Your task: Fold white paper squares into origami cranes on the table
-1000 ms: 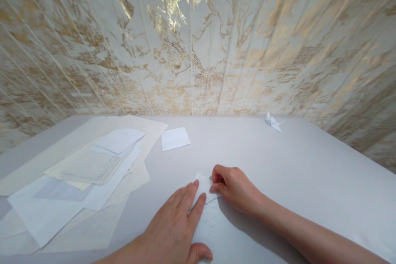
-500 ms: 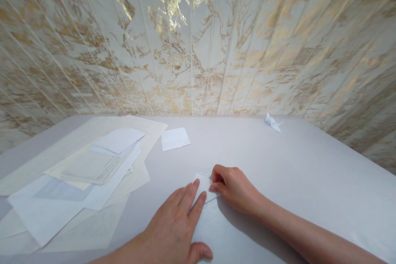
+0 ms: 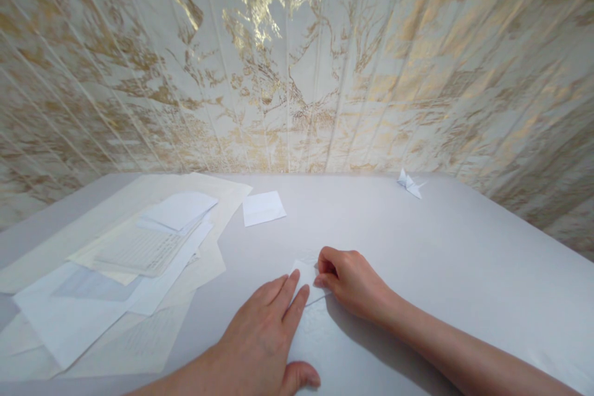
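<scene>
Left forearm [image 3: 192, 374] shifted, left hand [image 3: 264, 331] on paper [image 3: 306, 275]

The left hand [image 3: 266, 331] presses a small white paper [image 3: 305, 278] while the right hand [image 3: 350, 281] pinches its edge.

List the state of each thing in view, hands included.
Worked paper: partly covered, folds unclear
Left hand: open, palm down, fingers on worked paper
Right hand: fingers curled, at worked paper's right side, grip unclear
Square paper: lying flat
Paper bird: folded
Loose sheets: overlapping, spread out
</scene>
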The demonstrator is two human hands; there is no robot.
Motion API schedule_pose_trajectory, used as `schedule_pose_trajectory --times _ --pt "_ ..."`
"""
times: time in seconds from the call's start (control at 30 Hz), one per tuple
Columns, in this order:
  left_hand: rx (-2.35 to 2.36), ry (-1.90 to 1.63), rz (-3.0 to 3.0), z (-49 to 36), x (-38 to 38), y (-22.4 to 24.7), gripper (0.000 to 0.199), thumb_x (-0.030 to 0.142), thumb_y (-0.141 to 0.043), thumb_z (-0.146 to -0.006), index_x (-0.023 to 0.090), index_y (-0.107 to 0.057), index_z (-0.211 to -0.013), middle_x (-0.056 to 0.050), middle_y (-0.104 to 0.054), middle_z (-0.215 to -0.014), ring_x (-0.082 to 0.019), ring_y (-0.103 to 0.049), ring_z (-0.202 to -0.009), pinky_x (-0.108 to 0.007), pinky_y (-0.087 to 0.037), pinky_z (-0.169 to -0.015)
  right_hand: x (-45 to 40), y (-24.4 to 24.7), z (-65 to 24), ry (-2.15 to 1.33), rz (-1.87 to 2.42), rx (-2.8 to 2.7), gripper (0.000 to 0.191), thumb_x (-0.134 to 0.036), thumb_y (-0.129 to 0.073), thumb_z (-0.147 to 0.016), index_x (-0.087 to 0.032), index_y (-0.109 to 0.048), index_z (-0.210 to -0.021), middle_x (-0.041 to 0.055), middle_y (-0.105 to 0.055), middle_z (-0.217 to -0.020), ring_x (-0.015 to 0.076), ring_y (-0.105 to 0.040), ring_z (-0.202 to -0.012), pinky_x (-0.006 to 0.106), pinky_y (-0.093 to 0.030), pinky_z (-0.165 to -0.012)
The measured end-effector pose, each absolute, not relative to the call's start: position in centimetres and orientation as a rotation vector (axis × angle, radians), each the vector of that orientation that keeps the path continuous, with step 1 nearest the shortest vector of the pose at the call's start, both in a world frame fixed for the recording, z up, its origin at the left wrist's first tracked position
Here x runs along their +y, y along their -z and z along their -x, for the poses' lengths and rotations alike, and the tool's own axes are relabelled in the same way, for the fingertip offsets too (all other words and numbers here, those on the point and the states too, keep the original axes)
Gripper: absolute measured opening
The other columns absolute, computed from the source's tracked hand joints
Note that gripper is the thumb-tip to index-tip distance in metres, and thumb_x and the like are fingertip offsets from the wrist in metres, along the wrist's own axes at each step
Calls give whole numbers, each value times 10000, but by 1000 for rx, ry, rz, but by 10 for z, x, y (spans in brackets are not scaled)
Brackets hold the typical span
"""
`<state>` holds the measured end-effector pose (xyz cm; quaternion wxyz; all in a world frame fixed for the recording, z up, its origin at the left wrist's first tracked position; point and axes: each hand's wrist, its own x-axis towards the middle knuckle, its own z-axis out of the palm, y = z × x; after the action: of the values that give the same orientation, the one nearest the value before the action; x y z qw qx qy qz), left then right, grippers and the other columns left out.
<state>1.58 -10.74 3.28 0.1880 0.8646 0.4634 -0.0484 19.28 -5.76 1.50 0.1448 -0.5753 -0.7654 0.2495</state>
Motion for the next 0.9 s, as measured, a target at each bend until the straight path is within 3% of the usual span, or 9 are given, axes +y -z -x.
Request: schedule_pose_trajectory --times 0.67,0.77,0.9 --pt "1284 161 -2468 -15 -105 -35 799 560 -564 -708 110 -377 -1340 -187 -267 -1434 -344 -296 -1300 -483 -285 -1051 -54 -13 -197 -762 1618 -2210 72 -152 -601 -734 -182 -557 -685 -26 -565 -589 110 -471 -548 218 -310 -547" --pt "1256 130 -2507 -13 -105 -29 795 581 -552 -706 131 -384 -1340 -182 -276 -1437 -354 -284 -1302 -514 -258 -1055 -57 -7 -200 -684 1594 -2195 32 -182 -582 -752 -175 -554 -766 2 -583 -686 132 -501 -627 235 -349 -601" --pt "1250 35 -2573 -8 -105 -17 801 607 -542 -701 157 -378 -1344 -175 -292 -1437 -354 -289 -1296 -533 -241 -1055 -70 0 -198 -372 1571 -2216 215 -230 -583 -763 -168 -547 -965 81 -579 -944 222 -499 -894 346 -358 -795"
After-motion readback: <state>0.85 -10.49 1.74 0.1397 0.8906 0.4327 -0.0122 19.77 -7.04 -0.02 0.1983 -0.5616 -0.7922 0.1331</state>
